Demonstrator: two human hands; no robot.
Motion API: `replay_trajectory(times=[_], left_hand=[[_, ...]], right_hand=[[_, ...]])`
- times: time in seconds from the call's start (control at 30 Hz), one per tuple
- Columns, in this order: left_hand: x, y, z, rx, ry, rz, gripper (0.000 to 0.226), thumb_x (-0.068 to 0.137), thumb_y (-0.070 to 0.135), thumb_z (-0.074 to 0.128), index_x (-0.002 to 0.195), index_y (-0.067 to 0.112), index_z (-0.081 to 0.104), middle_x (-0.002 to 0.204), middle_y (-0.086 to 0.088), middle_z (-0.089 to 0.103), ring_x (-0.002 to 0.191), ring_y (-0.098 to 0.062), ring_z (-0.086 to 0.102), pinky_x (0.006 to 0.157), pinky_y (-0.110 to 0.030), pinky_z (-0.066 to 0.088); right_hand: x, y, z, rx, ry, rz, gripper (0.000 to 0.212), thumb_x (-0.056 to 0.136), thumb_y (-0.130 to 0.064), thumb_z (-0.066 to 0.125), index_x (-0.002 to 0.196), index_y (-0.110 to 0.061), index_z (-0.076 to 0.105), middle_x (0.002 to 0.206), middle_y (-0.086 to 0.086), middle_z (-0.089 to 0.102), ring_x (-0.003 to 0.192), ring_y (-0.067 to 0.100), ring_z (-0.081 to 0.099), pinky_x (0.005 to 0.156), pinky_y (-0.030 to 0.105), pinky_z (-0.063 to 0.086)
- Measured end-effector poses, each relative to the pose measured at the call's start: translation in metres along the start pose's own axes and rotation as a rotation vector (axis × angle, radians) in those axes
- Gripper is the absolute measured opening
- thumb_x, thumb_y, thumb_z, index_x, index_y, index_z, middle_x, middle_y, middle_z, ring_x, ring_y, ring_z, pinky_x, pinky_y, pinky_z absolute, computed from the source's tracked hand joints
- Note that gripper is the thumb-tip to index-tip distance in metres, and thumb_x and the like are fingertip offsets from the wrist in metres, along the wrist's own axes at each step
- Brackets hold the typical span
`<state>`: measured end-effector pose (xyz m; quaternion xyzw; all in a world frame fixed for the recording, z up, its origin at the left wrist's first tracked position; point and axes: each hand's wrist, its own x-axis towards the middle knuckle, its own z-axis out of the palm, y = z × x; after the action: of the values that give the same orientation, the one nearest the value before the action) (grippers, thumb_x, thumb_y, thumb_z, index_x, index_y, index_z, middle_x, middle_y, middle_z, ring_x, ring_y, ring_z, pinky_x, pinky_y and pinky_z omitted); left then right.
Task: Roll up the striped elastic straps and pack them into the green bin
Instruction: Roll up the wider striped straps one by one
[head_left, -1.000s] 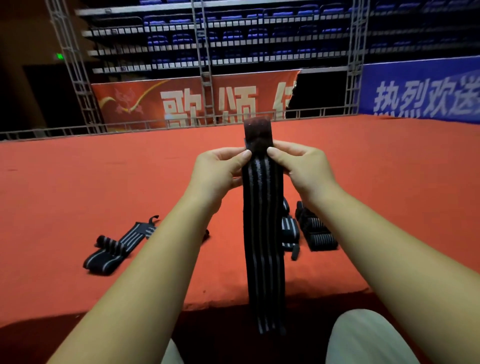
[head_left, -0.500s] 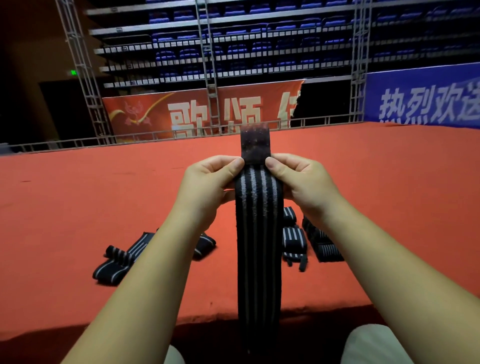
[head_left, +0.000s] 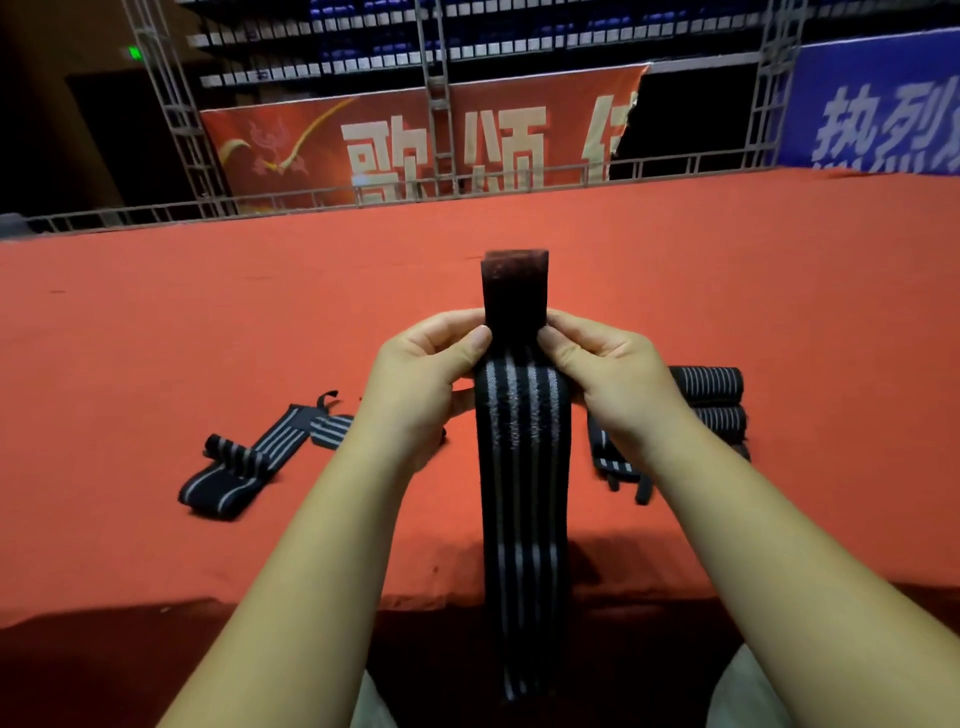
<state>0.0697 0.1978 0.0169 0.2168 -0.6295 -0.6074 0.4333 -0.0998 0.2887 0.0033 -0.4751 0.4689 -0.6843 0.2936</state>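
A black strap with grey stripes (head_left: 522, 499) hangs upright in front of me, its dark fuzzy end sticking up above my fingers. My left hand (head_left: 415, 384) pinches its left edge near the top. My right hand (head_left: 618, 379) pinches the right edge at the same height. The lower end of the strap dangles past the table's front edge between my knees. A loose strap (head_left: 244, 457) lies partly folded on the red surface to the left. Rolled straps (head_left: 711, 397) lie to the right, partly behind my right wrist. No green bin is in view.
A red cloth table (head_left: 156, 338) stretches far ahead and to both sides. Its front edge runs just before my knees. Metal truss railing (head_left: 436, 104), a red banner and a blue banner stand beyond the far edge.
The view has tilted down a little, so hands and strap sit lower in view. My grip on the strap is the same. More of the fuzzy end shows above my fingers.
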Motion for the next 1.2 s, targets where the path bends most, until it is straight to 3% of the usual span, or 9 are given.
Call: replay_trajectory(times=[0.1,0.27,0.37,0.43,0.63,0.8,0.97,1.1,1.2], left_hand=[[0.012,-0.022,-0.007,-0.009,0.009,-0.012,0.019,0.107,0.007,0.063,0.119,0.011,0.077,0.112,-0.013,0.08,0.099,-0.027,0.077,0.075,-0.036,0.062],[0.035,-0.06,-0.018,-0.029,0.043,-0.046,0.028,0.103,-0.009,0.058,0.111,0.008,0.079,0.106,-0.021,0.076,0.093,-0.031,0.07,0.084,-0.035,0.056],[0.04,-0.073,-0.02,0.029,0.069,-0.069,0.039,0.096,-0.022,0.046,0.107,0.001,0.076,0.094,-0.019,0.074,0.062,-0.018,0.063,0.061,-0.018,0.047],[0.043,-0.082,-0.022,0.055,0.078,-0.084,0.052,0.089,-0.029,0.036,0.103,0.0,0.077,0.083,-0.009,0.075,0.054,-0.005,0.064,0.055,-0.012,0.048],[0.052,-0.11,-0.031,0.147,0.141,-0.078,0.048,0.091,-0.019,0.047,0.101,0.009,0.085,0.1,-0.01,0.084,0.1,-0.024,0.08,0.082,-0.026,0.06],[0.061,-0.118,-0.034,0.058,0.131,-0.063,0.035,0.101,-0.007,0.054,0.114,0.011,0.081,0.11,-0.015,0.081,0.102,-0.027,0.078,0.09,-0.036,0.062],[0.064,-0.127,-0.04,0.108,0.004,-0.201,0.023,0.099,0.024,0.077,0.119,0.014,0.076,0.12,-0.011,0.079,0.113,-0.025,0.077,0.099,-0.044,0.062],[0.063,-0.133,-0.034,0.178,0.0,-0.146,0.017,0.095,0.012,0.08,0.112,0.012,0.079,0.099,-0.003,0.081,0.1,-0.017,0.079,0.086,-0.034,0.062],[0.065,-0.135,-0.032,0.173,0.036,-0.091,0.018,0.096,0.005,0.078,0.113,0.01,0.077,0.096,-0.007,0.079,0.095,-0.018,0.077,0.086,-0.039,0.064]], right_hand=[[0.009,0.022,-0.002,0.027,-0.045,0.023,0.029,0.107,-0.018,0.062,0.134,-0.023,0.074,0.125,0.003,0.079,0.121,0.022,0.074,0.107,0.043,0.057],[0.026,0.061,-0.003,0.1,-0.014,0.059,0.037,0.108,0.0,0.055,0.116,-0.024,0.081,0.117,0.003,0.081,0.112,0.018,0.074,0.101,0.032,0.059],[0.034,0.081,-0.006,0.08,-0.018,0.086,0.042,0.108,0.003,0.052,0.103,-0.025,0.083,0.108,0.0,0.081,0.1,0.015,0.073,0.093,0.029,0.058],[0.037,0.094,-0.009,0.077,-0.041,0.102,0.041,0.109,0.0,0.052,0.098,-0.026,0.083,0.105,0.002,0.079,0.096,0.017,0.07,0.086,0.027,0.058],[0.051,0.123,-0.018,0.053,-0.095,0.152,0.026,0.101,-0.011,0.059,0.094,-0.025,0.08,0.106,0.011,0.074,0.103,0.025,0.065,0.097,0.046,0.052],[0.059,0.132,-0.02,-0.062,-0.101,0.082,0.017,0.097,-0.01,0.076,0.094,-0.026,0.072,0.088,-0.002,0.066,0.083,0.011,0.06,0.077,0.022,0.048],[0.054,0.143,-0.025,-0.143,-0.082,0.018,0.028,0.094,-0.006,0.078,0.088,-0.025,0.058,0.085,0.0,0.055,0.081,0.017,0.049,0.076,0.032,0.044],[0.049,0.147,-0.027,-0.149,-0.089,-0.011,0.036,0.094,-0.009,0.078,0.088,-0.027,0.048,0.086,0.006,0.049,0.082,0.023,0.044,0.077,0.043,0.042],[0.046,0.151,-0.027,-0.094,-0.039,0.053,0.041,0.09,-0.015,0.082,0.1,-0.024,0.043,0.094,0.0,0.065,0.088,0.017,0.064,0.082,0.042,0.055]])
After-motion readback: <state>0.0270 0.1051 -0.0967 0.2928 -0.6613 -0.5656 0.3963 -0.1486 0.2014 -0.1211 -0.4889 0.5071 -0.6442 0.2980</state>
